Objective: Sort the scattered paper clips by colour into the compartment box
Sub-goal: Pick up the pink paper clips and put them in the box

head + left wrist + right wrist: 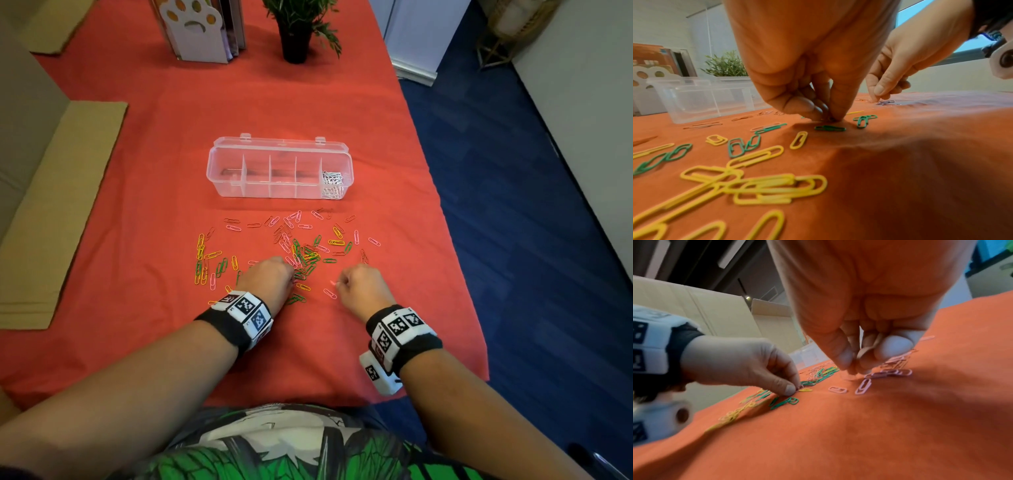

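Pink, red, yellow and green paper clips point(301, 255) lie scattered on the orange-red cloth in front of the clear compartment box point(260, 186). White clips point(331, 183) fill its rightmost compartment; the other compartments look empty. My left hand point(292, 279) is down on the cloth at the near edge of the pile, thumb and fingers pinched together on a small pale clip point(800, 386) beside green clips point(830, 128). My right hand point(337, 283) hovers just over the cloth to the right and pinches a pink clip point(333, 283); more pink clips point(863, 387) lie under it.
A potted plant point(296, 31) and a white paw-print book holder point(197, 29) stand at the far end of the table. Flat cardboard point(58, 212) lies along the left side. The table's right edge drops to a blue floor point(513, 205).
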Motion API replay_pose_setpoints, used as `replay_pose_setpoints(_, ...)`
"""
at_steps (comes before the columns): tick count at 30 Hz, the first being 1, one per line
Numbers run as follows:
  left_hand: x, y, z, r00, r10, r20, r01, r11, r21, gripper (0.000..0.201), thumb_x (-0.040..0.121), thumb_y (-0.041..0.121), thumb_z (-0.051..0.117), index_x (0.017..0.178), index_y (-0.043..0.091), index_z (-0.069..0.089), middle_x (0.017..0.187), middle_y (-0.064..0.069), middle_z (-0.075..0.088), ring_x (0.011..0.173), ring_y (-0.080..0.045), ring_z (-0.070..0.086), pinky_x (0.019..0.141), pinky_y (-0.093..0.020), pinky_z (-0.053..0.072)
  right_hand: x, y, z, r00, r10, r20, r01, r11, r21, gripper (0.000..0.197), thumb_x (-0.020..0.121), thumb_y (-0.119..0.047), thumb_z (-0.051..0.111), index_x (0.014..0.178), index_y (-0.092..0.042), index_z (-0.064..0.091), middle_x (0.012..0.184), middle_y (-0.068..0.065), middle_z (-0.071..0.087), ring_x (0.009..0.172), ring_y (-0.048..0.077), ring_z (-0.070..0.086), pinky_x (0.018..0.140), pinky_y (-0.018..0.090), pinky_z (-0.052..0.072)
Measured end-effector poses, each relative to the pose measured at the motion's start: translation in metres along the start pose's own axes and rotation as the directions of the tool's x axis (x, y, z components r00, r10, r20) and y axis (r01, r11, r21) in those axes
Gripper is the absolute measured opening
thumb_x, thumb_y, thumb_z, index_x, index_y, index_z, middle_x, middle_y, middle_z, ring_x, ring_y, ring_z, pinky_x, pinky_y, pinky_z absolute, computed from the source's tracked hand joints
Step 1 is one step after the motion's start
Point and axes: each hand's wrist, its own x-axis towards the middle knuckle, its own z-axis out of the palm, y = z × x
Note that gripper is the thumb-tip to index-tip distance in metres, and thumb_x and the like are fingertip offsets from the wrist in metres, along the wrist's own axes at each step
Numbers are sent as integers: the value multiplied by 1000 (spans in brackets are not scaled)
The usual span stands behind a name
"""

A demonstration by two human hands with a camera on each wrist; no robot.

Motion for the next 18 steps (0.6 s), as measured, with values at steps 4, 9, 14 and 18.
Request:
replay_pose_setpoints(4, 0, 2, -1, 1000, -27, -2, 27, 998, -51, 21, 88, 20, 50, 103, 14, 64, 109, -10, 60, 105, -30, 57, 85, -35, 45, -6, -12, 6, 998, -52, -32, 51, 998, -29, 23, 87, -18, 50, 99, -3, 62, 105, 16, 56, 98, 34, 58, 84, 38, 50)
replay_pose_setpoints(9, 1, -3, 0, 990, -141, 1, 135, 942, -307, 29, 88, 15, 50, 113, 16, 63, 112, -15, 60, 106, -32, 57, 91, -34, 43, -12, -30, 16, 983, -178, -32, 172, 974, -148, 29, 82, 3, 48, 109, -4, 48, 111, 16, 49, 106, 34, 51, 86, 42, 51)
replay_pose_setpoints(14, 2, -5, -4, 946, -302, 120, 309, 720, -622, 13, 88, 14, 49, 82, 20, 59, 84, -6, 63, 85, -26, 59, 85, -35, 46, -21, -32, 15, 983, -182, -34, 171, 965, -199, 31, 80, 7, 40, 109, -4, 47, 110, 18, 51, 103, 34, 55, 83, 42, 49)
replay_pose_setpoints(18, 2, 1, -14, 915, -329, 233, 370, 461, -806, 24, 85, 2, 45, 68, 20, 49, 62, -3, 53, 55, -17, 47, 53, -25, 37, -9, -20, 3, 999, 9, 42, -13, 993, 118, 23, 85, 1, 41, 99, -4, 59, 103, 16, 57, 92, 31, 60, 85, 35, 46)
